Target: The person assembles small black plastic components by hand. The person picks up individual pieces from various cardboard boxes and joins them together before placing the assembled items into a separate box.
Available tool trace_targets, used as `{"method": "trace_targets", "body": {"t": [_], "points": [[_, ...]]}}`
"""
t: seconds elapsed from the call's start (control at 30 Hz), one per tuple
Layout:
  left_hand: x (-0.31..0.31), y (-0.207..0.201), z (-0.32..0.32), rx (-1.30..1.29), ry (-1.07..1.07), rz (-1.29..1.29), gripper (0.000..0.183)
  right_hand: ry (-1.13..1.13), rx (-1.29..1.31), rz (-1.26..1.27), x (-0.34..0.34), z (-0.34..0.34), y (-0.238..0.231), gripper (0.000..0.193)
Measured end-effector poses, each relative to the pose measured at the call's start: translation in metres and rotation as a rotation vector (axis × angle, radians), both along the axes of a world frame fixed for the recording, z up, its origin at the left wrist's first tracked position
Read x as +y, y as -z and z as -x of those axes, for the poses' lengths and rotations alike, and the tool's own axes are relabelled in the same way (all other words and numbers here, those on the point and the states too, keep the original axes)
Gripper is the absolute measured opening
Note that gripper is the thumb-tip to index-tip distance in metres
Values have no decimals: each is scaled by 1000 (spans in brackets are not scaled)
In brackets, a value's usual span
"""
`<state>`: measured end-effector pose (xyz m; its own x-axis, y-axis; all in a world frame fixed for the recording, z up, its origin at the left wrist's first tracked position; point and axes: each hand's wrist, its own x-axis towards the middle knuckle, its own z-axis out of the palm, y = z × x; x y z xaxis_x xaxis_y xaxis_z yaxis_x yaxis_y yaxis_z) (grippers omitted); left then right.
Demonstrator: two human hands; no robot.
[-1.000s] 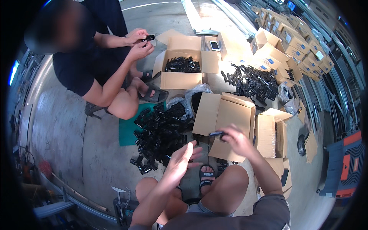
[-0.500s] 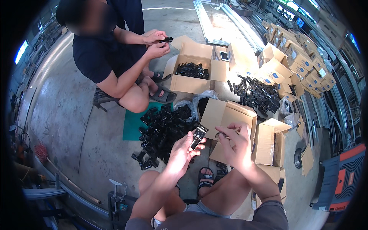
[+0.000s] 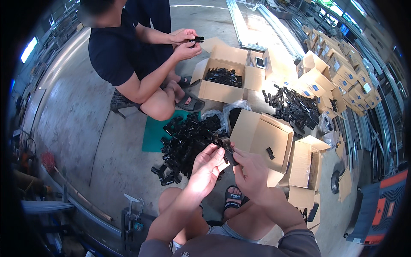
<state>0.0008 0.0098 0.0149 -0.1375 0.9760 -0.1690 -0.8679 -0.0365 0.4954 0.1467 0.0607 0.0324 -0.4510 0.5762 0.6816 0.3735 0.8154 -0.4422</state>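
Observation:
Above the floor in front of me, my left hand (image 3: 207, 168) grips a glossy black clamp-like part (image 3: 222, 144), thumb on its near side. The fingers of my right hand (image 3: 251, 171) close around its lower right end. Whether they also pinch something smaller is hidden. Just beyond my left hand lies a big heap of similar black parts (image 3: 188, 132), partly on a green mat (image 3: 155, 136). An open cardboard box (image 3: 257, 133) stands beyond my right hand, with one small black piece (image 3: 270, 153) on its cardboard.
At the far left a seated person (image 3: 124, 55) handles another black part (image 3: 197, 39). Beside them stands an open carton (image 3: 220, 92) of black pieces. More parts (image 3: 295, 105) are piled at the right, before stacked cartons (image 3: 342, 70). A grey-and-red case (image 3: 381, 210) stands at far right.
My right hand has moved left from beside the part onto it. The part has turned between my hands. The whole view has shifted slightly, and the seated person still handles a black part.

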Motion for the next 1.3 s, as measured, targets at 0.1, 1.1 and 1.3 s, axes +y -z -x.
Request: {"method": "trace_targets", "body": {"t": [0.1,1.1,1.3], "points": [[-1,-7,1,111,-55,-39,41,-38,-36,-56,1,-1,1,32],[-7,-14,5,114,-14,-69,66,-106,28,-76,8,0,3,30],[-9,-17,5,167,-50,-73,66,-116,15,-110,8,0,0,30]]}}
